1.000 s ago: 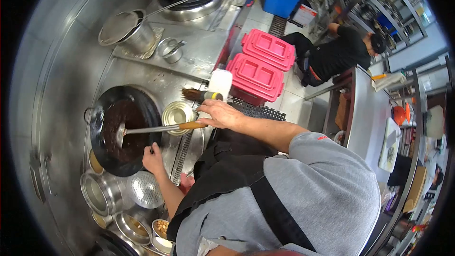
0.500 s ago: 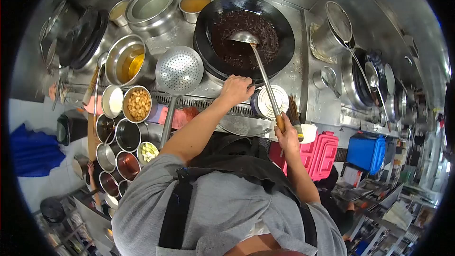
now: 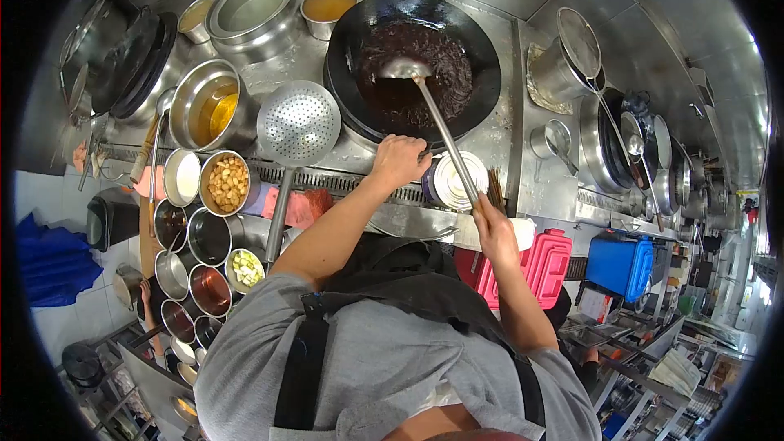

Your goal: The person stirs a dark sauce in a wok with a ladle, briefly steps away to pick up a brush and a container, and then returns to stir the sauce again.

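Observation:
A black wok (image 3: 478,73) stands at the back of the stove, with dark brown sauce (image 3: 425,45) and shreds of something dark in it. My left hand (image 3: 400,161) is closed at the wok's near rim; the part its fingers grip is hidden under them. A long-handled ladle (image 3: 447,135) slants down from the wok, and my right hand (image 3: 496,233) is wrapped round its handle's lower end. The ladle's bowl, turned dome up, rests in the sauce. Just below the wok, between my hands, is a white-lidded round can (image 3: 459,180).
On the left are a perforated skimmer (image 3: 299,124), a pot of yellow oil (image 3: 188,118), a bowl of browned cubes (image 3: 225,183) and several sauce pots. A strainer over a steel pot (image 3: 563,65) stands right. Pink (image 3: 545,265) and blue bins (image 3: 618,261) lie lower right.
The ladle's bowl has shifted slightly left and away from me in the wok, and my right hand has followed along. My left hand stays at the rim. The whole view has shifted slightly.

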`<state>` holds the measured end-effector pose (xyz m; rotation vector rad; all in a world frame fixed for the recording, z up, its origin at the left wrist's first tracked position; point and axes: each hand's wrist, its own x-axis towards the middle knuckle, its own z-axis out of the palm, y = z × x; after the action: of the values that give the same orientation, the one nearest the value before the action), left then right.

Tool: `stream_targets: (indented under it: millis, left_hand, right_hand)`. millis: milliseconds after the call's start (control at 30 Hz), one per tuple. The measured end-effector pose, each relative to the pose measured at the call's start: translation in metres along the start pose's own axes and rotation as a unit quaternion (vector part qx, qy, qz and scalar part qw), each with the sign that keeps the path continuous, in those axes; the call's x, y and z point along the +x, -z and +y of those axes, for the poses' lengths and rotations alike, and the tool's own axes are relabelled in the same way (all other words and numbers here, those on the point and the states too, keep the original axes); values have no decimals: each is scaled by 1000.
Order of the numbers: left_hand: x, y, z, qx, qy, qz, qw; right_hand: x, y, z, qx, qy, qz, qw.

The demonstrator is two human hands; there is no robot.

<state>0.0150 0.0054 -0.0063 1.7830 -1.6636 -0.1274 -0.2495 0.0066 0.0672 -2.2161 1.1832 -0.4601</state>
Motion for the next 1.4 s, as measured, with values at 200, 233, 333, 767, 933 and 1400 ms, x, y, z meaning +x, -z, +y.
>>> stream_targets:
  millis: [200,233,333,767,933,1400]
  left_hand:
    - [0,0,-3,6,-17,-8,1000]
    - [0,0,-3,6,-18,-11,1000]
    - [0,0,-2,20,-17,-17,1000]
    - [0,0,0,-11,15,-6,1000]
    - [0,-1,0,-11,12,0,1000]
    - [-1,-2,-2,3,1,-9,1000]
  right_hand:
    - [74,-26,19,-91,-11,51,994]
    - [78,-20,23,-81,-7,67,994]
    - [68,15,29,-70,-19,93,993]
    - [-34,87,1,-43,-91,-57,993]
    - [-9,-5,22,-19,-29,-45,998]
    - [-5,85,27,-57,-115,36,991]
